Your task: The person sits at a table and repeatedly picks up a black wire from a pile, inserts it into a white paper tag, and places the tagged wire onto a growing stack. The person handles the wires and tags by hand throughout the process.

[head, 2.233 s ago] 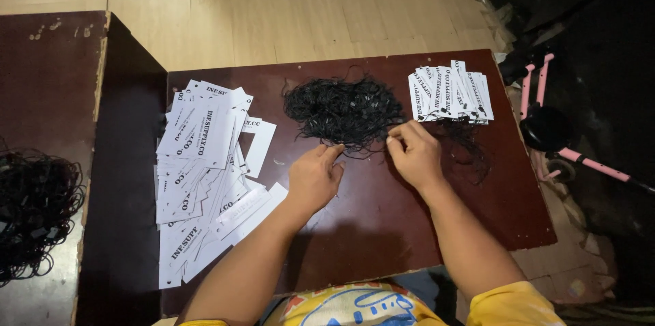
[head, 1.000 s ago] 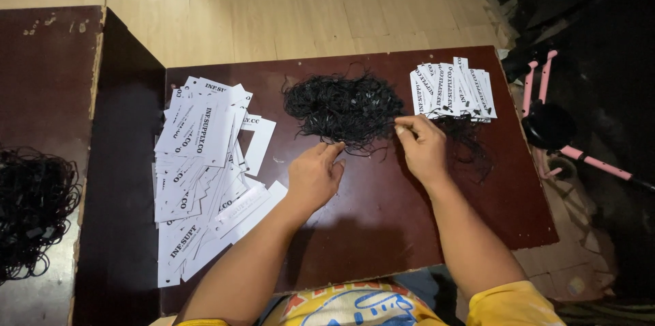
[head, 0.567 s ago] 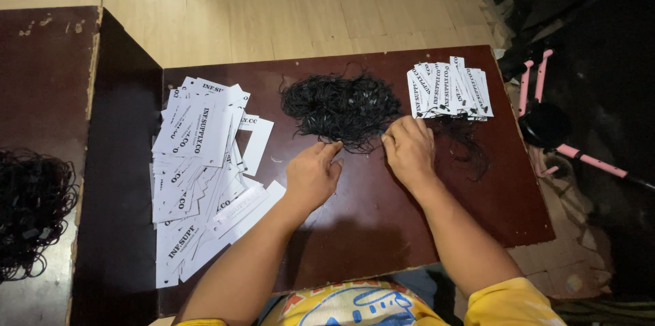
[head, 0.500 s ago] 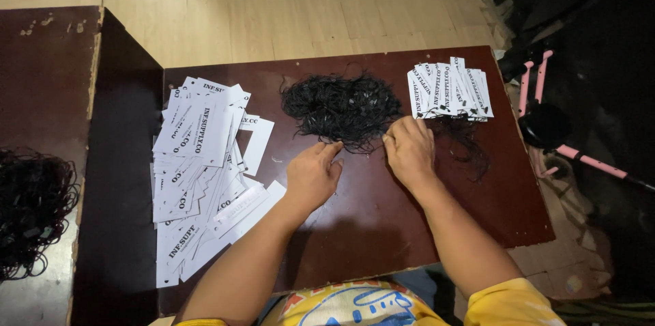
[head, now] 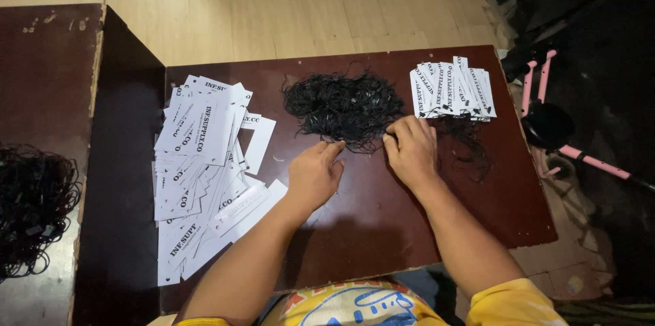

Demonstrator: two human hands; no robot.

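Right hand (head: 411,152) pinches light, limp black strings (head: 344,106) at the pile's 5 o'clock edge; left hand (head: 314,176) grip loose, empty.

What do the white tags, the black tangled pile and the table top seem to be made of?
The white rectangular printed tags look like matte card or stiff paper: flat, sharp-edged, no shine. The black tangled pile of thin loops seems to be cord or elastic string, thin and limp; which one is unclear. The dark reddish-brown table top looks like smooth laminated or varnished wood, with a faint sheen.
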